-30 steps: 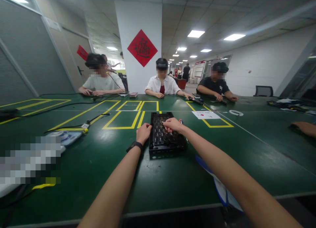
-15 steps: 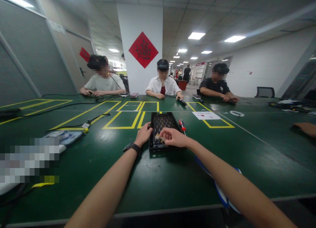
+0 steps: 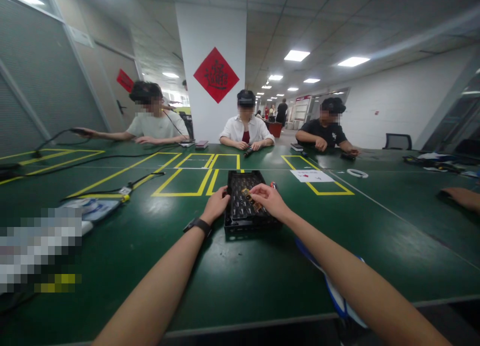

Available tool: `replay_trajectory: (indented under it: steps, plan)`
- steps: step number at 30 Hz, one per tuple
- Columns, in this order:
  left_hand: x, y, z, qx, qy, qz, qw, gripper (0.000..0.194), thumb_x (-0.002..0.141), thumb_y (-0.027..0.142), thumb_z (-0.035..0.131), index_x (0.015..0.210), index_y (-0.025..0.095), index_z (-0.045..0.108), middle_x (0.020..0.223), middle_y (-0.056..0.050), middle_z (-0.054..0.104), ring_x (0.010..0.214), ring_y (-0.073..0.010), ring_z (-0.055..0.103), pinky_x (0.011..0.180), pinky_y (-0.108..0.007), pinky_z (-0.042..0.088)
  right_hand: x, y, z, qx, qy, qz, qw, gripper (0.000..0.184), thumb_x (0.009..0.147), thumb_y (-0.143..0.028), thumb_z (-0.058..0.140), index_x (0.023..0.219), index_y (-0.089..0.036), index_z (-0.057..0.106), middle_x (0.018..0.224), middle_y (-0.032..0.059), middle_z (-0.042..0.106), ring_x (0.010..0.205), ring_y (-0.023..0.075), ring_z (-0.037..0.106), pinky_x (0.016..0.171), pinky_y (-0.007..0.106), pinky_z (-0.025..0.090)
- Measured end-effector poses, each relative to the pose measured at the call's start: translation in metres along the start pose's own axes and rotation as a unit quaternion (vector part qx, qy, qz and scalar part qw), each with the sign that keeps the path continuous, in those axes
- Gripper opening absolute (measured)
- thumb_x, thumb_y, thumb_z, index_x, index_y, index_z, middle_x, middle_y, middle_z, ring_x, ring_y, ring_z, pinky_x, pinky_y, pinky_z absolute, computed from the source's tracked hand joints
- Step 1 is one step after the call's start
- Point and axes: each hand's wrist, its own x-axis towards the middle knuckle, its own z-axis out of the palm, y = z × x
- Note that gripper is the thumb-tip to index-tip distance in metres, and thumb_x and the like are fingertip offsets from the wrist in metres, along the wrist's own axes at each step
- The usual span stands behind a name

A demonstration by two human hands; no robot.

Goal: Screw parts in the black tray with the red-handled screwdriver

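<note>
Over black case (image 3: 240, 229), right hand (image 3: 270, 199), angled inward, pinches gold piece (image 3: 246, 192); left hand (image 3: 216, 205) grips left side.

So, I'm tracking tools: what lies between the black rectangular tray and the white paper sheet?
The head view shows a red tool handle close beside the tray, partly hidden behind the right hand.
</note>
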Motion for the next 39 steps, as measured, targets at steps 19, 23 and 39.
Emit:
replay_trajectory:
  steps: [19,23,39]
  plan:
    - [0.000,0.005,-0.001,0.024,-0.008,-0.005,1.000,0.048,0.074,0.022,0.043,0.122,0.015,0.045,0.123,-0.009,0.052,0.109,-0.0198,0.050,0.094,-0.032,0.037,-0.011,-0.013,0.004,-0.217,-0.172,-0.095,0.956,0.026,0.082,-0.025,0.047,0.100,-0.015,0.063,0.095,0.0063,0.064,0.088,0.0141,0.057,0.083,0.028,0.041]
    - [-0.001,0.005,-0.002,0.026,-0.010,0.001,1.000,0.050,0.074,0.022,0.042,0.123,0.014,0.044,0.123,-0.009,0.051,0.109,-0.0202,0.049,0.093,-0.032,0.037,-0.013,-0.019,0.002,-0.272,-0.238,-0.112,0.926,0.025,0.082,-0.023,0.048,0.099,-0.016,0.064,0.090,0.0059,0.065,0.082,0.0128,0.057,0.079,0.025,0.041]
    - [0.001,0.001,0.000,0.022,-0.004,-0.003,1.000,0.048,0.075,0.022,0.043,0.122,0.016,0.044,0.120,-0.008,0.054,0.106,-0.0192,0.052,0.092,-0.032,0.038,-0.015,-0.020,0.003,-0.304,-0.231,-0.087,0.920,0.021,0.074,-0.027,0.058,0.089,-0.016,0.068,0.085,0.0051,0.067,0.076,0.0128,0.059,0.072,0.023,0.042]
